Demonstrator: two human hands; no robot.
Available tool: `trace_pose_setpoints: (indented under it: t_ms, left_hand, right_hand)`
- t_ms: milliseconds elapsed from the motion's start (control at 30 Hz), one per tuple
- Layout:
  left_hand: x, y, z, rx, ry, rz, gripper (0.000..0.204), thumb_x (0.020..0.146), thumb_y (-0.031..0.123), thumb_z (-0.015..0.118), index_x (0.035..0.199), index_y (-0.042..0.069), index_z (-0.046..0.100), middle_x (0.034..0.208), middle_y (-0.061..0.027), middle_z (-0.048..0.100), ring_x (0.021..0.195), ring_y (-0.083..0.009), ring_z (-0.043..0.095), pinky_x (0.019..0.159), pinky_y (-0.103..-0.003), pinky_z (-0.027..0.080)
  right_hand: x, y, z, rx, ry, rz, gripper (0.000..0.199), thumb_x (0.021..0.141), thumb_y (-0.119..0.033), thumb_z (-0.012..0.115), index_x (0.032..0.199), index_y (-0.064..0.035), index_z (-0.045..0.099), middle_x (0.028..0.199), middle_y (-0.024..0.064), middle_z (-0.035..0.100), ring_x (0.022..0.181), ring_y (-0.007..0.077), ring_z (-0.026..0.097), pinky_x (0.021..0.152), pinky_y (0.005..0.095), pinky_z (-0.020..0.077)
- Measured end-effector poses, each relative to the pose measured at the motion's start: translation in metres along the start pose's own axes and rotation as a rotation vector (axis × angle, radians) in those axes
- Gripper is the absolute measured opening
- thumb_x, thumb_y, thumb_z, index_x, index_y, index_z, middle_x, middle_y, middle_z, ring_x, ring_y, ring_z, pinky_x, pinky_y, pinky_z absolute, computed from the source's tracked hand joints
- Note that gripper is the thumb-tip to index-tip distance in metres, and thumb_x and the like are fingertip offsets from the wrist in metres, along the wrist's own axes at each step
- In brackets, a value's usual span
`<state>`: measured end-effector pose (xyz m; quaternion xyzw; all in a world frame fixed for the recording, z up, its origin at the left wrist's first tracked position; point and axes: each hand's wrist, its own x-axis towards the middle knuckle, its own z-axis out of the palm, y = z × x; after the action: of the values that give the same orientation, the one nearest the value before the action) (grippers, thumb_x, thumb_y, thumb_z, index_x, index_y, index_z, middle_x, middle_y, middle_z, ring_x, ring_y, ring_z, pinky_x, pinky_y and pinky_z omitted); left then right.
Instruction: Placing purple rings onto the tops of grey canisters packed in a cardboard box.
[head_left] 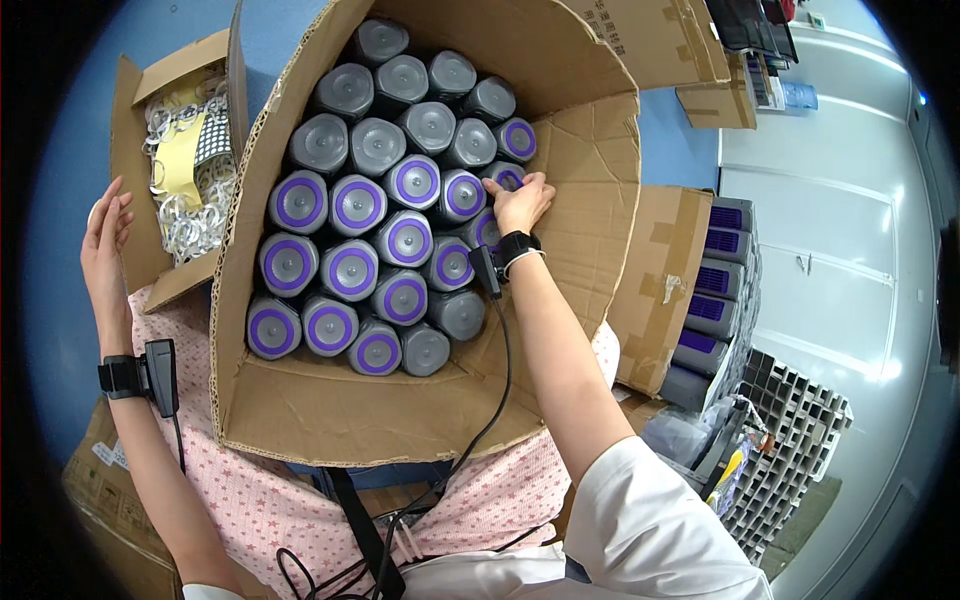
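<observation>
White sleeve | hands: left hand empty, uncurled; right hand touching purple-ringed canister in carton, grip unclear

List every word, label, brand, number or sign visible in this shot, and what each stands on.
Upper-right box: printed characters on its cardboard; I won't copy them out.
Lower-left box: white labels, too small to read.
Package with yellow, at right: markings too small and blurred to read.
Canisters: purple rings on many, no print I can make out.
</observation>
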<state>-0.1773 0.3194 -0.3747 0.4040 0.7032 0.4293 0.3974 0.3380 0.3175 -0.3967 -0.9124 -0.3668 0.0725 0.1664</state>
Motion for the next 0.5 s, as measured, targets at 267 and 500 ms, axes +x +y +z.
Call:
trace_pose_setpoints:
  t_ms: [267,500]
  left_hand:
    - [0.001,-0.001,0.002,0.043,0.011,0.026,0.038,0.096,0.032,0.049,0.129,0.015,0.054,0.116,-0.0028,0.061,0.103,-0.0097,0.055,0.093,-0.025,0.042]
    - [0.002,-0.003,-0.001,0.025,0.001,0.02,0.038,0.095,0.032,0.049,0.129,0.014,0.054,0.115,-0.0024,0.061,0.1,-0.0086,0.055,0.09,-0.023,0.042]
  right_hand:
    - [-0.006,0.023,0.004,0.099,0.111,-0.136,0.078,0.06,-0.016,0.084,0.123,0.0065,0.042,0.123,0.0272,0.047,0.119,0.0409,0.042,0.099,0.0434,0.0356]
    - [-0.013,0.036,0.009,0.182,0.009,-0.18,0.077,0.07,-0.023,0.077,0.131,0.0039,0.039,0.125,0.0268,0.048,0.12,0.0395,0.042,0.101,0.0415,0.0344]
